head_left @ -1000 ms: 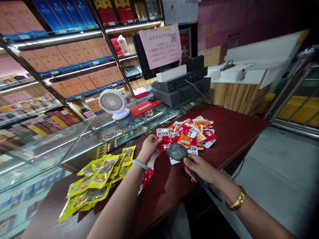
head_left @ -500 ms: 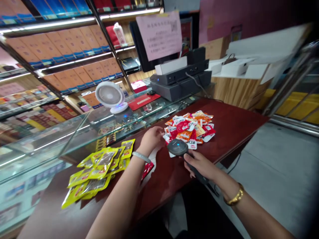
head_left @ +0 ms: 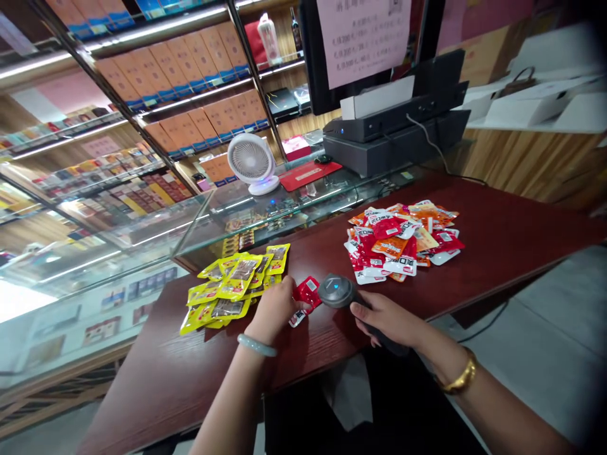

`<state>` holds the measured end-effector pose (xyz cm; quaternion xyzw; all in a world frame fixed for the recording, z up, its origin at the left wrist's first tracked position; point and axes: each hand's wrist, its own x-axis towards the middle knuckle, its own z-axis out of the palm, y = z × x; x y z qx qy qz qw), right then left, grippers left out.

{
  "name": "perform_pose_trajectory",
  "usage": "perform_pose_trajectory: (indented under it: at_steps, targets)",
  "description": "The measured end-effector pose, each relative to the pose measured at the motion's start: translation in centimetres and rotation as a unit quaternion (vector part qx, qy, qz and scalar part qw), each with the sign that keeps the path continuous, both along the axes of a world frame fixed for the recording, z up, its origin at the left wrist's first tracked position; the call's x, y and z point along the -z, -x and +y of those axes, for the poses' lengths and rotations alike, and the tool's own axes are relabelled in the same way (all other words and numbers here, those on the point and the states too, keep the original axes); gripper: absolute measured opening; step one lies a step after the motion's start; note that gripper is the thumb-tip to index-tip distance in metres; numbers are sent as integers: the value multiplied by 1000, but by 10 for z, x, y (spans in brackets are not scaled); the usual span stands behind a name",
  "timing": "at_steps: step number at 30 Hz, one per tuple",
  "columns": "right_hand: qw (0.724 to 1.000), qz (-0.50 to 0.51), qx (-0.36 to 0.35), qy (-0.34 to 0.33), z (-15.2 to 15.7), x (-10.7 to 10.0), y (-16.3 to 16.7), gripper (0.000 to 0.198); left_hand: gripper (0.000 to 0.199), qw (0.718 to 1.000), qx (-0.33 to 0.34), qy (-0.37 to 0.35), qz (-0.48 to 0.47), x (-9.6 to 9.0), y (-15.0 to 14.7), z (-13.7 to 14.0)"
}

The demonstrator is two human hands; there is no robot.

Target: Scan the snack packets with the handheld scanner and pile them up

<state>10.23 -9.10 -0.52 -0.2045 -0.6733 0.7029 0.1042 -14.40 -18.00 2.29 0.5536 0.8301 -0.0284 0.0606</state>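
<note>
My right hand (head_left: 386, 319) is wrapped round the handle of a black barcode scanner (head_left: 337, 291), its head pointing left over the table. My left hand (head_left: 276, 308) is closed on the edge of a red snack packet (head_left: 309, 292) just left of the scanner head. A white packet corner (head_left: 297, 317) shows below the fingers. Beside the left hand lies a heap of yellow snack packets (head_left: 241, 272) with clear windows. Farther back to the right is a pile of red, white and orange packets (head_left: 403, 240).
All this lies on a dark red wooden table (head_left: 512, 221). Behind it stands a glass display counter (head_left: 194, 243) with a white fan (head_left: 251, 161), a red mat (head_left: 310, 175) and a black cash-register unit (head_left: 370, 148). Boxed goods (head_left: 190, 60) fill the shelves.
My left hand has drawn back from beside the red-and-white pile towards the yellow packets and now holds a red packet near the scanner. The view has turned right. The right hand keeps the scanner.
</note>
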Motion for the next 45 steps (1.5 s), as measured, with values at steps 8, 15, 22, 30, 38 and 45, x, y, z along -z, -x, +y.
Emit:
perform_pose_trajectory:
  at_steps: [8, 15, 22, 30, 38, 45]
  targets:
    - [1000, 9, 11, 14, 3, -3, -2, 53, 37, 997, 5, -52, -59, -3, -5, -4]
    - [996, 13, 79, 26, 13, 2, -19, 57, 35, 934, -30, -234, -268, 11, -7, 76]
    - [992, 13, 121, 16, 22, -9, -35, 53, 29, 825, 27, -263, -499, 10, -67, 180]
    - [993, 33, 108, 33, 31, -15, -17, 50, 47, 942, 71, -294, -147, -7, -5, 126]
    - [998, 23, 42, 50, 36, -25, 54, 57, 70, 984, -57, -129, 109, 9, 55, 65]
    - [998, 20, 29, 54, 71, -68, 105, 55, 48, 989, 24, -140, 38, 15, 48, 63]
